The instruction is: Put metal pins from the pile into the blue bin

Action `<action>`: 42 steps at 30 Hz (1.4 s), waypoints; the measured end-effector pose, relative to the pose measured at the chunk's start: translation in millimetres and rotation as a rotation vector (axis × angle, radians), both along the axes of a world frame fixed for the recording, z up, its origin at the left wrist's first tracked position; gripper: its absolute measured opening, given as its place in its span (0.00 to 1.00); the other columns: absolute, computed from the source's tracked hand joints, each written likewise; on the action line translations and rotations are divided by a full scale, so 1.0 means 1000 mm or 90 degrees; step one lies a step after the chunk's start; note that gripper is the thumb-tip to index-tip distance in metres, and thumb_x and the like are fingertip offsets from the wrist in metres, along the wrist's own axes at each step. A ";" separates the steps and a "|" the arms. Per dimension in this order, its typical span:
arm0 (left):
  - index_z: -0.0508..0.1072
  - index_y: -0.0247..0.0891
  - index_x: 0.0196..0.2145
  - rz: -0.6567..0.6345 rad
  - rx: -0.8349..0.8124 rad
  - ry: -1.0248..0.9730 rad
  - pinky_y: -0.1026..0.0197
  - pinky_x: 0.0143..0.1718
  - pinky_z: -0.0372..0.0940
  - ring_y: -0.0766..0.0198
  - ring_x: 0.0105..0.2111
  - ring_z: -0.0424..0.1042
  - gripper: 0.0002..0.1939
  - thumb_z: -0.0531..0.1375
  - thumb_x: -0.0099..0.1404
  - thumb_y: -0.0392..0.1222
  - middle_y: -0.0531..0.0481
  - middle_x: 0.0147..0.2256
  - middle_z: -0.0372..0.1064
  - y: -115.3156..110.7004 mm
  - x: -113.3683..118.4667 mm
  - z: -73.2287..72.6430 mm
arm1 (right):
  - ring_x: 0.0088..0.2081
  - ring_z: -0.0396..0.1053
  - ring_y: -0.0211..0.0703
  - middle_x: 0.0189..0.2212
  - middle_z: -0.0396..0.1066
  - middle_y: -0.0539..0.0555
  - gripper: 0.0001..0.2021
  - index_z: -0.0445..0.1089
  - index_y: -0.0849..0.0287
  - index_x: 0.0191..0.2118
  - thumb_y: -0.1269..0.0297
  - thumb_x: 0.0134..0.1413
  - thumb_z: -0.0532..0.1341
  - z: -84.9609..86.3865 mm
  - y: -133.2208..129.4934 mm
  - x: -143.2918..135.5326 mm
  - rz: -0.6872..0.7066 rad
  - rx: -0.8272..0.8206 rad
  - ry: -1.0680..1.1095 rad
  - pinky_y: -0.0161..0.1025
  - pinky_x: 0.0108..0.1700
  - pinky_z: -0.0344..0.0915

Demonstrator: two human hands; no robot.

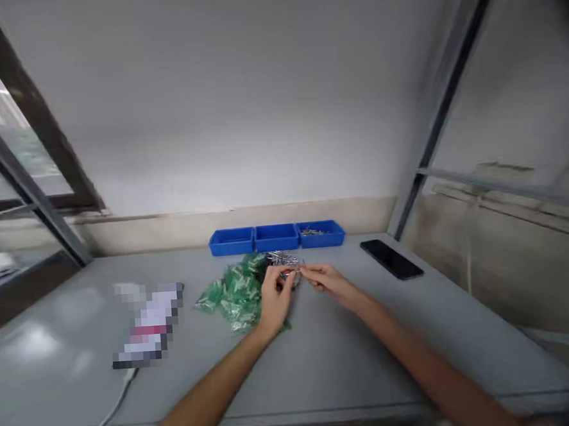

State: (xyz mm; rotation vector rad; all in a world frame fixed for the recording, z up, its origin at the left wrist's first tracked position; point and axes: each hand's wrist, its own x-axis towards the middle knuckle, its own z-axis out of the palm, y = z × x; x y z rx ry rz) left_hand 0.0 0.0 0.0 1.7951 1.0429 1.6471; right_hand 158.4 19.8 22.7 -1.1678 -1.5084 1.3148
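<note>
My left hand (274, 297) is closed in a pinch, thumb against fingers, beside a heap of green plastic bags (238, 286). My right hand (331, 282) meets it from the right, also pinching. Between the fingertips of both is a thin metal pin (297, 270), small and blurred, so its exact kind is unclear. Just behind the hands lies a pile of loose, shiny metal pins (282, 257). Something dark sits between that pile and the green bags, partly hidden by my left hand.
Three blue trays (277, 239) stand in a row against the wall; the right one (322, 239) holds thin metal pins. A black phone (392, 259) lies to the right. On the left is a pixelated device (149, 327) with a white cable (108, 413). Metal posts frame the grey table (356, 369).
</note>
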 end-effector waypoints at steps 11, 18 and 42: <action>0.72 0.36 0.31 0.015 -0.028 0.051 0.66 0.27 0.58 0.70 0.24 0.60 0.04 0.60 0.59 0.39 0.52 0.31 0.61 0.002 0.001 -0.003 | 0.19 0.53 0.31 0.16 0.63 0.47 0.20 0.75 0.61 0.35 0.49 0.39 0.64 -0.005 0.004 -0.008 -0.123 0.054 -0.010 0.31 0.21 0.48; 0.70 0.36 0.38 0.034 -0.053 0.065 0.66 0.27 0.59 0.71 0.23 0.59 0.08 0.59 0.59 0.37 0.52 0.32 0.61 0.002 0.001 -0.004 | 0.20 0.58 0.31 0.23 0.71 0.51 0.18 0.75 0.60 0.33 0.50 0.41 0.64 -0.010 0.009 -0.002 -0.155 0.096 -0.018 0.32 0.24 0.55; 0.68 0.37 0.37 0.015 -0.103 0.096 0.66 0.28 0.57 0.69 0.25 0.60 0.10 0.55 0.57 0.29 0.53 0.30 0.61 0.002 0.003 -0.008 | 0.21 0.69 0.35 0.30 0.75 0.58 0.18 0.73 0.64 0.36 0.53 0.45 0.63 0.020 0.073 0.041 -0.329 0.196 -0.035 0.31 0.22 0.66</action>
